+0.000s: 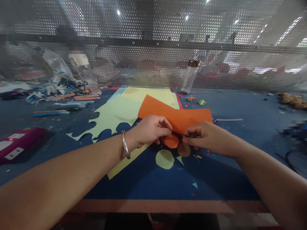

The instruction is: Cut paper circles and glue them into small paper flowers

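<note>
Fingers of our left hand (151, 129) pinch the orange paper (175, 115), inward from the desk's (129, 190) near edge; our right hand's (207, 135) clamp a dark tool (188, 136). Likely light, easily creased, the paper suits an edge grip.

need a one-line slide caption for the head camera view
Left hand pinching orange paper, right hand holding a partly hidden dark tool, a pale green disc on the blue table.

Behind the counter (144, 191) rises a grey perforated metal screen (153, 19), crossed by a dark horizontal rail (168, 43). Small bright lights (118, 12) show high above the counter, with longer streaks (289, 30) above its right side. The counter is dark blue, its near edge (168, 206) brownish.
</note>
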Motion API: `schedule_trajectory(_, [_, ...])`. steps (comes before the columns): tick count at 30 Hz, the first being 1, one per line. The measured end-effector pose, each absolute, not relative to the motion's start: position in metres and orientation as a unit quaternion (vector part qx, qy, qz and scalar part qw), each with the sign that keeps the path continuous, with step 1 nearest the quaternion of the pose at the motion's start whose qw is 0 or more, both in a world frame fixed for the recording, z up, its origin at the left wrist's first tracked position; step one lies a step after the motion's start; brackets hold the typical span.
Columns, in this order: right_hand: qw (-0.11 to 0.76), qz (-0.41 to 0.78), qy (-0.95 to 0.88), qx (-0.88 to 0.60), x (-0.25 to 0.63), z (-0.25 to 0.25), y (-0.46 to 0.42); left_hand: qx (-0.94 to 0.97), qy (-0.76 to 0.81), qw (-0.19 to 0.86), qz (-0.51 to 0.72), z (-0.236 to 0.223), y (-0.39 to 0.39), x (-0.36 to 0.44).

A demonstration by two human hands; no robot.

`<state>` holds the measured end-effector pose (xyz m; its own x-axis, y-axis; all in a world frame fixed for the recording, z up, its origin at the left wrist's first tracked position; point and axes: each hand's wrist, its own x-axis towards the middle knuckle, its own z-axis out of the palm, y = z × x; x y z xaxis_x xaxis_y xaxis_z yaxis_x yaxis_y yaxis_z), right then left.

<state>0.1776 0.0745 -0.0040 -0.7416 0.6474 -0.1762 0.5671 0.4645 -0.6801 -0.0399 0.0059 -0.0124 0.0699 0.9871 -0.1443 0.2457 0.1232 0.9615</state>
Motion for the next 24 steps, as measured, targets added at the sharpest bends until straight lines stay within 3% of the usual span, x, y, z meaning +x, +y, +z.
schedule_trajectory(4, [0.052,0.360,-0.864,-0.347,0.178,-0.004,0.076,0.618,0.567,0.481,0.257,-0.011,0.004,-0.044])
schedule_trajectory(9, [0.044,0.332,-0.872,-0.357,0.177,-0.003,0.074,0.735,0.568,0.248,0.277,-0.019,0.005,-0.047])
schedule_trajectory(12, [0.034,0.324,-0.876,-0.355,0.177,-0.005,0.075,0.763,0.564,0.189,0.253,-0.024,0.007,-0.045])
schedule_trajectory(15, [0.040,0.309,-0.882,-0.352,0.177,-0.007,0.075,0.775,0.552,0.185,0.245,-0.026,0.009,-0.042])
schedule_trajectory(21, [0.078,0.234,-0.895,-0.372,0.173,-0.006,0.072,0.728,0.541,0.291,0.305,-0.027,0.008,-0.044])
schedule_trajectory(24, [0.086,0.215,-0.897,-0.377,0.172,-0.006,0.071,0.716,0.551,0.271,0.332,-0.027,0.009,-0.045])
